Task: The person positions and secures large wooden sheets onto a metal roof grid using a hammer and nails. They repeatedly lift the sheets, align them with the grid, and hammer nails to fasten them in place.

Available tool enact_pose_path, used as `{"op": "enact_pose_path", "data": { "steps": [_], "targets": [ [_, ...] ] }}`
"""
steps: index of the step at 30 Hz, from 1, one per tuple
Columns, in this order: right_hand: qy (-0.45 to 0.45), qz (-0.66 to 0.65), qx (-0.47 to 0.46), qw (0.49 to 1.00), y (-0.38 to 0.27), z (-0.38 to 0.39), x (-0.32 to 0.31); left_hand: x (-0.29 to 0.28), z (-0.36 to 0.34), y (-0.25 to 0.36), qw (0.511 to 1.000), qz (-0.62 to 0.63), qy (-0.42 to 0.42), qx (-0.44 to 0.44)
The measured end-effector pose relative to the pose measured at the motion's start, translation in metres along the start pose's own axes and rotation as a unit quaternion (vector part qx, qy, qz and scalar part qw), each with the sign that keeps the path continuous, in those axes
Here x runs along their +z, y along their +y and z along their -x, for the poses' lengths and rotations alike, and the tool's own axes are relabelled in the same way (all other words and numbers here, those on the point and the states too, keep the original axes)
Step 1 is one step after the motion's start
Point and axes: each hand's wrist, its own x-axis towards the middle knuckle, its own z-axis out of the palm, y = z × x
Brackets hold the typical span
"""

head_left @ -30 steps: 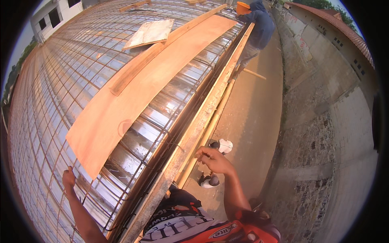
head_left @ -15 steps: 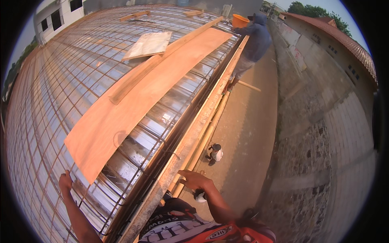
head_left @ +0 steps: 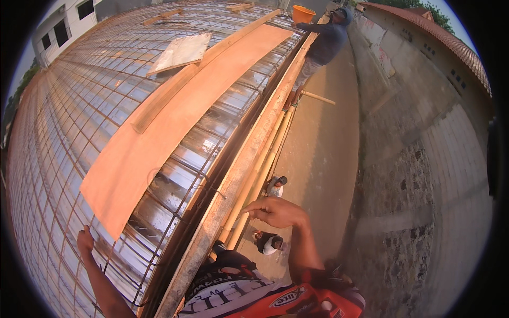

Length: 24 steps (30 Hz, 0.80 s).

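My left hand [head_left: 85, 239] is closed at the steel rebar mesh [head_left: 58, 175], gripping a bar beside the near corner of a long orange-brown plywood sheet [head_left: 119, 175]. My right hand [head_left: 278, 211] hangs over the outer side of the timber formwork board [head_left: 228, 193], above the bamboo poles [head_left: 270, 161]. Its fingers stretch left, loosely bent, with nothing seen in them. On the plywood lies a narrow wooden plank [head_left: 185, 79], with a smaller pale board [head_left: 180, 53] beside it.
Shiny metal decking [head_left: 183, 177] lies under the mesh. Past the formwork is a drop to a paved lane [head_left: 323, 159], with two people below. A co-worker [head_left: 325, 45] stands farther along the edge near an orange bucket [head_left: 303, 14]. A tall wall [head_left: 403, 175] borders the lane.
My right hand has moved right, off the formwork board's edge. My left hand stays at the mesh. The co-worker has turned, and the people below show more plainly.
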Motion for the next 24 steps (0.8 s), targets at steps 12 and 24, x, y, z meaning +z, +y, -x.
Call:
{"op": "enact_pose_path", "data": {
  "steps": [12, 24],
  "targets": [
    [-0.111, -0.710, 0.117, 0.686, 0.170, -0.065, 0.227, 0.008, -0.007, 0.004, 1.000, -0.010, 0.008, 0.010],
    [0.126, -0.817, 0.158, 0.540, 0.251, -0.106, 0.282, 0.007, -0.034, 0.006, 0.996, 0.046, -0.045, 0.068]
  ]
}}
